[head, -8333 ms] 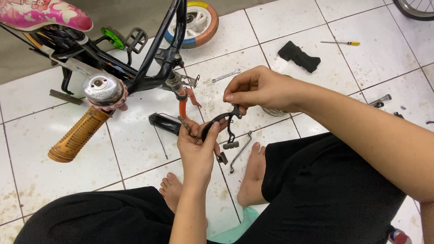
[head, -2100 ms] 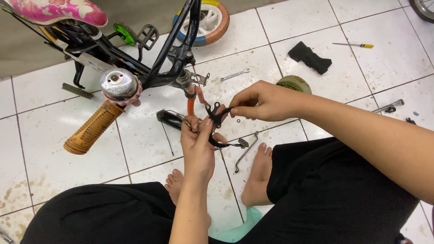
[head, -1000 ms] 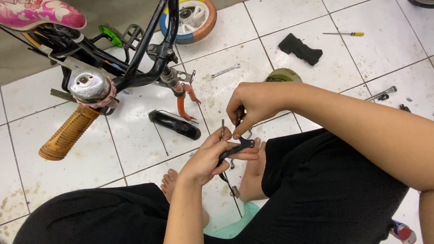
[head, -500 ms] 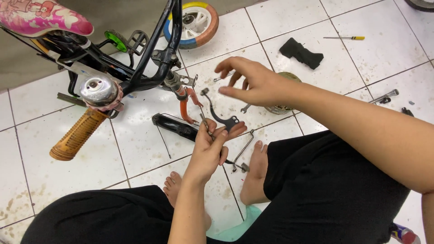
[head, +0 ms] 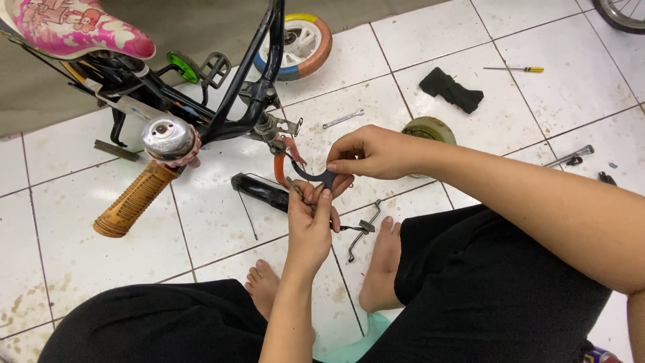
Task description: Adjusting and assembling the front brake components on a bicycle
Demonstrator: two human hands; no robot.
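Since half a second ago, the person's right hand (head: 373,151) has come back down from hovering open and now meets the left hand (head: 314,218) again, both pinching the same small part. That part is a curved black metal brake arm (head: 312,176), held in the air above the white tiled floor (head: 222,235), just in front of the bike's frame. The right hand's fingertips are closed on one end of the arm; the left hand, palm down with fingers extended forward, grips the other end from below. The person sits on the floor in black trousers, bare feet drawn in. A small children's bicycle (head: 228,107) lies on its side ahead, with a pink patterned saddle (head: 74,27), an orange handlebar grip (head: 134,199) and a shiny bell (head: 168,138). On the tiles beside the hands lies a black brake lever (head: 259,191). Farther away rest a small spanner (head: 342,119), a black cloth (head: 451,89) and a yellow-handled screwdriver (head: 514,68).
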